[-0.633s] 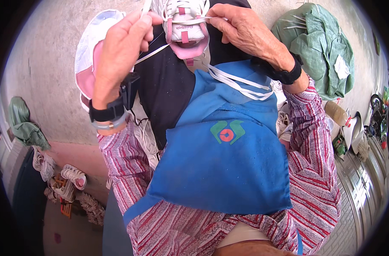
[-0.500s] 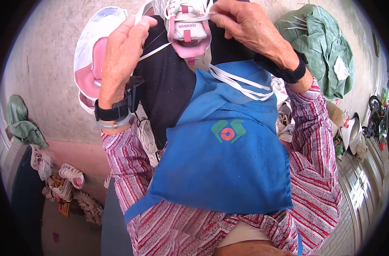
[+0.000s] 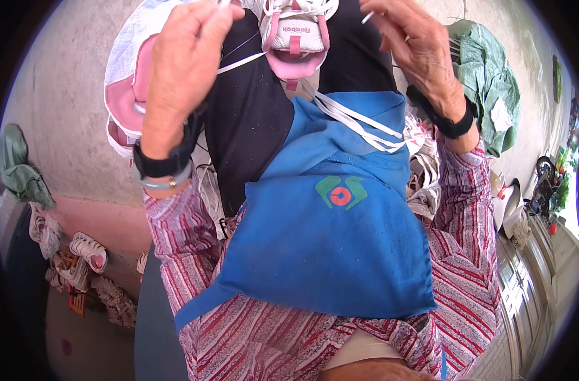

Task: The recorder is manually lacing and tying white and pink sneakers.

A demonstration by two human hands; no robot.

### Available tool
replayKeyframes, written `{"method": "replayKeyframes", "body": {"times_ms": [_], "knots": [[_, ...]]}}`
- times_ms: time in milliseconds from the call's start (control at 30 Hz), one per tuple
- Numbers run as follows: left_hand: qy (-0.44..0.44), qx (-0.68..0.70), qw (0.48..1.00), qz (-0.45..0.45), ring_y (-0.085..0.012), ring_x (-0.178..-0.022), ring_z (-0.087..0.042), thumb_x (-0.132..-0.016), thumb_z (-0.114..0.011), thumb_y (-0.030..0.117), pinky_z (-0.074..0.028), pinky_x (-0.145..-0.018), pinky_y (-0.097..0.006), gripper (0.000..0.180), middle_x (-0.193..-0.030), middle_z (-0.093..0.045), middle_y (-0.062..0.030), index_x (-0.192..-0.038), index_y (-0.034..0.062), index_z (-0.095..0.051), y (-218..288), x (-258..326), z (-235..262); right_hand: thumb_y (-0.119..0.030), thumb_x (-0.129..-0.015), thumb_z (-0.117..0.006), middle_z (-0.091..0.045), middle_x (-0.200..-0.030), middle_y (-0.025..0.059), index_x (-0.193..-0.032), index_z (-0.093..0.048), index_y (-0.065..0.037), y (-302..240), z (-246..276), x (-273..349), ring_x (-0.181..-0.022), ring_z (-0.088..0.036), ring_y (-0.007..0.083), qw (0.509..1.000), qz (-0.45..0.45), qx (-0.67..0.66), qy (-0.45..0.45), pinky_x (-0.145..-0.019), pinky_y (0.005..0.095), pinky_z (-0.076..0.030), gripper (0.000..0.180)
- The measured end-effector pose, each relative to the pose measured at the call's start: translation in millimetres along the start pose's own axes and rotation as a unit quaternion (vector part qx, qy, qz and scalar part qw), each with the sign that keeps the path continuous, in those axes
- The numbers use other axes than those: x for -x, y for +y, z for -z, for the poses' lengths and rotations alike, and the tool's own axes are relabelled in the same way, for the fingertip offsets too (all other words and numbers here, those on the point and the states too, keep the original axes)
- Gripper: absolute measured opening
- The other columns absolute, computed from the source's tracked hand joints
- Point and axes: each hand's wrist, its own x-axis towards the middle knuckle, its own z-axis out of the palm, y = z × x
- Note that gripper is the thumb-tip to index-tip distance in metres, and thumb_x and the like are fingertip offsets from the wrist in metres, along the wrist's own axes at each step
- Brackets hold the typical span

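A white and pink sneaker [image 3: 294, 43] rests between my knees at the top of the view, its tongue and heel opening toward me. Left of it, my left hand [image 3: 186, 66] is closed in a pinch on a white shoelace, part of which shows at the fingertips by the upper edge. Another stretch of lace [image 3: 243, 63] runs from the shoe's side to behind this hand. To the right of the sneaker, my right hand [image 3: 416, 47] pinches a lace with its white tip [image 3: 366, 18] sticking out. Several loose white laces [image 3: 359, 120] lie across my blue apron [image 3: 327, 254].
More white and pink shoe pieces [image 3: 125, 95] stand at the left. A green sack [image 3: 489, 82] sits on the right, another green bundle [image 3: 23, 168] far left. Bundles of shoes [image 3: 88, 251] lie lower left; white shoes [image 3: 424, 184] are beside my right thigh.
Both hands have moved up and apart, away from the sneaker; the right one has lifted off its laces. The lace tip now shows at the right fingers. The view has shifted slightly.
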Motion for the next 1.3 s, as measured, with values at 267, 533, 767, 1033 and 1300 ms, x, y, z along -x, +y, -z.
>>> {"method": "replayKeyframes", "body": {"times_ms": [267,533,767,1033,1300], "knots": [[0.020,0.372,0.898,0.236,-0.0081,-0.058,-0.054,-0.093,-0.053,0.028,-0.047,-0.055,-0.019,0.033,-0.075,-0.059,-0.0030,-0.110,0.0010,-0.061,1.8,21.9,-20.7,-0.011,-0.086,-0.057,-0.062,-0.089,0.0130,-0.100,-0.062,-0.004,5.1,-21.7,3.3,-0.076,-0.061,0.0298,0.998,0.029,0.048,-0.035,-0.067,0.0320,-0.049,0.016],[0.009,0.376,0.896,0.236,-0.0137,-0.083,-0.063,-0.085,-0.063,0.011,-0.052,-0.075,-0.023,0.023,-0.097,-0.063,-0.0106,-0.103,-0.0041,-0.060,0.5,27.9,-27.8,-0.013,-0.085,-0.056,-0.061,-0.083,0.0141,-0.091,-0.062,-0.004,6.9,-30.5,1.6,-0.075,-0.059,0.0341,0.998,0.050,0.026,-0.026,-0.065,0.0365,-0.048,0.013],[-0.004,0.268,0.942,0.203,-0.0098,-0.078,-0.061,-0.084,-0.063,0.009,-0.050,-0.067,-0.020,0.016,-0.085,-0.063,-0.0039,-0.096,-0.0016,-0.062,1.3,19.5,-27.9,-0.013,-0.085,-0.055,-0.060,-0.082,0.0162,-0.090,-0.061,-0.002,6.4,-26.8,-5.8,-0.077,-0.059,0.0338,0.997,0.014,-0.014,-0.072,-0.068,0.0368,-0.047,0.013],[-0.022,0.243,0.951,0.192,-0.0105,-0.074,-0.062,-0.085,-0.061,0.006,-0.051,-0.067,-0.022,0.015,-0.083,-0.063,-0.0052,-0.097,-0.0027,-0.058,-1.0,11.8,-27.5,-0.012,-0.082,-0.057,-0.060,-0.084,0.0166,-0.091,-0.058,-0.003,10.5,-26.4,-9.1,-0.071,-0.060,0.0341,0.994,0.020,-0.015,-0.110,-0.064,0.0388,-0.048,0.014],[-0.046,0.098,0.986,0.127,-0.0128,-0.065,-0.062,-0.079,-0.066,0.012,-0.049,-0.059,-0.027,0.015,-0.072,-0.064,-0.0083,-0.084,-0.0003,-0.059,-1.7,-8.2,-31.3,-0.011,-0.084,-0.047,-0.054,-0.081,0.0155,-0.084,-0.056,0.001,7.6,-24.7,-11.6,-0.075,-0.055,0.0300,0.979,0.109,0.079,-0.153,-0.068,0.0349,-0.043,0.015]]}}
